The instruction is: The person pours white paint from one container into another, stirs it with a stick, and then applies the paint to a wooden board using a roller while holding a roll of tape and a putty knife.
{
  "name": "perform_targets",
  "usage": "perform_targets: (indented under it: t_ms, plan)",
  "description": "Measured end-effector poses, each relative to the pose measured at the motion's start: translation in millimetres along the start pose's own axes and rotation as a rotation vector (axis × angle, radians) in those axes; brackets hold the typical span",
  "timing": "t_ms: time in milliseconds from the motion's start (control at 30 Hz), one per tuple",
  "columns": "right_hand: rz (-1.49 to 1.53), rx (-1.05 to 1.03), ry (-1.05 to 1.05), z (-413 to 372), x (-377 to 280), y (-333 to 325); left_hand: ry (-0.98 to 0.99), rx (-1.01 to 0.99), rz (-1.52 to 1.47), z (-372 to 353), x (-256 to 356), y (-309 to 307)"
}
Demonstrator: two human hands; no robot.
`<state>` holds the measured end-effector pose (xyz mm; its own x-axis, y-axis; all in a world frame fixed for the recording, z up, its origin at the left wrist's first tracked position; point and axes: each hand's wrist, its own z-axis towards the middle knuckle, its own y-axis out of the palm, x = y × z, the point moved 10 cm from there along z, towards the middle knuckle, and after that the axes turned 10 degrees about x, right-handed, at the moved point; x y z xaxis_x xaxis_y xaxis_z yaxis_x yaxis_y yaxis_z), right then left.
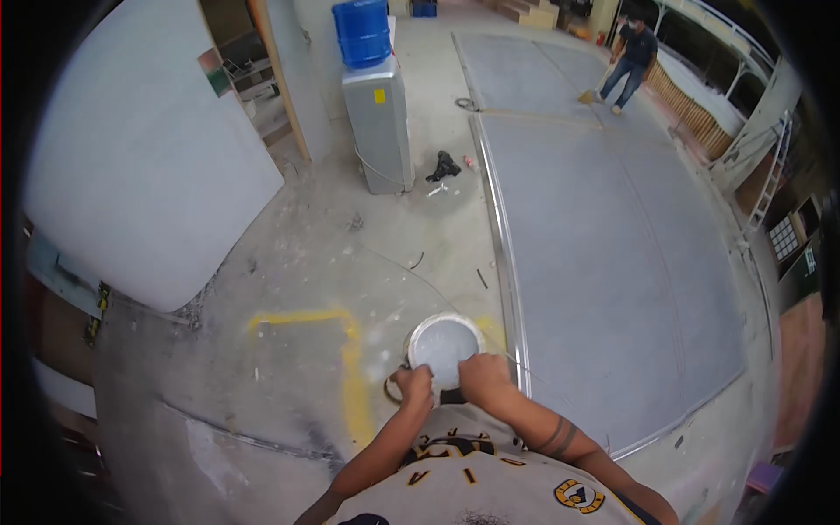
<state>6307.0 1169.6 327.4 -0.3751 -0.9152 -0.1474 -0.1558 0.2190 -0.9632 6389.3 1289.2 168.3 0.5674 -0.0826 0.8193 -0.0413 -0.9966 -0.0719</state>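
A round white bucket (pixel 446 347) with pale grey contents stands on the floor right in front of me. My left hand (pixel 414 385) is closed at its near left rim. A tan ring (pixel 391 390) that looks like a roll of tape shows at the outer side of this hand. My right hand (pixel 485 380) makes a fist at the near right rim, its fingers curled down and hiding what they grip. Between the hands, a short dark strip (pixel 452 396) shows close to my shirt.
A long grey panel (pixel 604 254) with a metal edge lies to the right. At its far end a person (pixel 632 61) holds a broom (pixel 590 94). Ahead stands a water dispenser (pixel 378 131), a black crumpled bag (pixel 444 166) beside it. A large white panel (pixel 149 149) is at left.
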Motion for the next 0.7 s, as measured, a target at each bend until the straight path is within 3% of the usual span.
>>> perform_targets:
  t_ms: [167, 233, 367, 467, 500, 600, 700]
  plan:
    - [-0.001, 0.097, 0.156, 110.4, 87.6, -54.7, 0.013, -0.066, 0.018, 114.8, 39.2, 114.5]
    - [0.033, 0.138, 0.180, 163.3, 124.3, -73.7, -0.007, -0.148, 0.015, 135.8, 87.6, 170.3]
    - [0.107, 0.261, 0.236, 270.5, 184.7, -118.1, -0.041, -0.036, -0.005, 217.7, 134.0, 265.5]
    - [0.141, 0.297, 0.256, 361.7, 225.3, -152.1, -0.135, -0.084, -0.067, 233.8, 203.4, 340.8]
    - [0.116, 0.318, 0.251, 392.3, 241.2, -159.3, -0.061, -0.046, -0.064, 251.5, 220.5, 361.9]
    - [0.049, 0.303, 0.188, 485.7, 287.4, -177.9, -0.023, -0.114, -0.011, 272.9, 279.1, 438.4]
    - [0.021, 0.189, 0.167, 576.2, 329.8, -192.2, -0.047, -0.122, -0.072, 333.5, 299.8, 515.9]
